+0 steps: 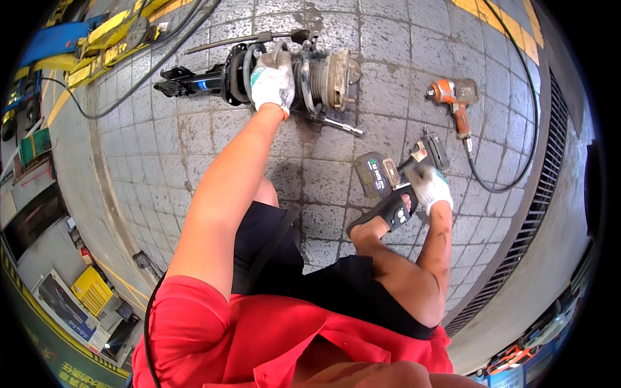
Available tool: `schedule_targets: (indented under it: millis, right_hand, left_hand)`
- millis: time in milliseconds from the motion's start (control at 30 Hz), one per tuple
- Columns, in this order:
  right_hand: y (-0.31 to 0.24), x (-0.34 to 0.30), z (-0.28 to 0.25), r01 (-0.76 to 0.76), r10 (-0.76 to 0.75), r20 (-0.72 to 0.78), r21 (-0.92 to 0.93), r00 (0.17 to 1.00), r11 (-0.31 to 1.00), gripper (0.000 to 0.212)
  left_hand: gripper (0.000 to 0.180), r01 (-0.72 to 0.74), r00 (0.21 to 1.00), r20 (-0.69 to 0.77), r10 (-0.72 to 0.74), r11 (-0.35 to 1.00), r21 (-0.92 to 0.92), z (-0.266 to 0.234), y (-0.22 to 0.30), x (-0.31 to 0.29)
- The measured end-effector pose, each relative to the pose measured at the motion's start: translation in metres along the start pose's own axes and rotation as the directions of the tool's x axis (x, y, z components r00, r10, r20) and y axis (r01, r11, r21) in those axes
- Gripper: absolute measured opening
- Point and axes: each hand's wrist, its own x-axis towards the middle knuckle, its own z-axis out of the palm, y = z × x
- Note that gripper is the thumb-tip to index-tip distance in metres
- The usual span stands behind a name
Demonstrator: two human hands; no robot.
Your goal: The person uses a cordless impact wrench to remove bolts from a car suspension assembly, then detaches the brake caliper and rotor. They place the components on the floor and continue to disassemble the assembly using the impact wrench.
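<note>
A strut with a coil spring (248,74) lies across the floor in front of me, its black damper end pointing left and a rusty, dirty mount at the right. My gloved left hand (272,82) is closed over the middle of the spring. Threaded spring compressor rods (339,125) run along its far and near sides. Lower right, my gloved right hand (432,186) is beside a cordless impact wrench (432,152) with a large dark battery (371,175). Its fingers are blurred at the tool's handle, so their grip is unclear.
An orange air impact wrench (455,94) lies farther right, joined to a black hose (497,189). A floor drain grate (527,223) runs down the right side. Yellow and blue lift parts (107,48) stand at the upper left. My sandalled foot (388,216) is near the battery.
</note>
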Motion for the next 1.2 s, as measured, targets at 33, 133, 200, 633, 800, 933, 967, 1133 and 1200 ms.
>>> schedule_targets:
  millis: [33,133,200,633,800,933,967,1133,1200]
  right_hand:
    - [-0.019,0.004,0.006,0.198,-0.197,-0.098,-0.006,0.975,0.980,0.039]
    - [-0.065,0.033,0.045,0.666,-0.698,-0.219,-0.207,0.682,0.717,0.037]
    - [-0.092,0.060,0.071,0.734,-0.787,-0.062,-0.322,0.614,0.598,0.046]
    - [-0.119,0.102,0.134,0.647,-0.667,0.041,-0.297,0.744,0.703,0.036]
    - [-0.089,0.071,0.096,0.513,-0.510,0.064,-0.072,0.858,0.855,0.043]
    - [-0.056,0.065,0.006,0.331,-0.432,0.308,0.328,0.848,0.885,0.050]
    - [-0.053,0.064,-0.015,0.238,-0.393,0.308,0.439,0.866,0.867,0.053]
    - [-0.073,0.079,-0.072,0.307,-0.340,-0.074,-0.284,0.937,0.908,0.047]
    - [-0.098,0.094,-0.086,0.469,-0.473,-0.017,-0.100,0.881,0.877,0.047]
  left_hand:
    - [0.056,0.151,0.988,0.037,-0.148,0.986,-0.072,-0.014,0.016,-0.004]
    - [0.061,0.261,0.964,0.091,-0.251,0.958,-0.119,-0.018,0.027,0.000]
    - [0.063,0.259,0.963,0.114,-0.246,0.958,-0.121,-0.018,0.044,0.007]
    - [0.058,0.182,0.981,0.079,-0.178,0.982,-0.044,-0.006,0.035,0.027]
    - [0.058,0.195,0.979,0.071,-0.189,0.977,-0.089,-0.010,0.029,0.020]
    - [0.061,0.211,0.974,0.104,-0.202,0.974,-0.087,-0.014,0.032,0.014]
    - [0.061,0.207,0.975,0.111,-0.194,0.971,-0.122,-0.012,0.033,0.016]
    - [0.063,0.234,0.968,0.115,-0.222,0.967,-0.100,-0.012,0.029,0.001]
    - [0.068,0.263,0.947,0.203,-0.249,0.964,-0.041,-0.008,0.022,-0.005]
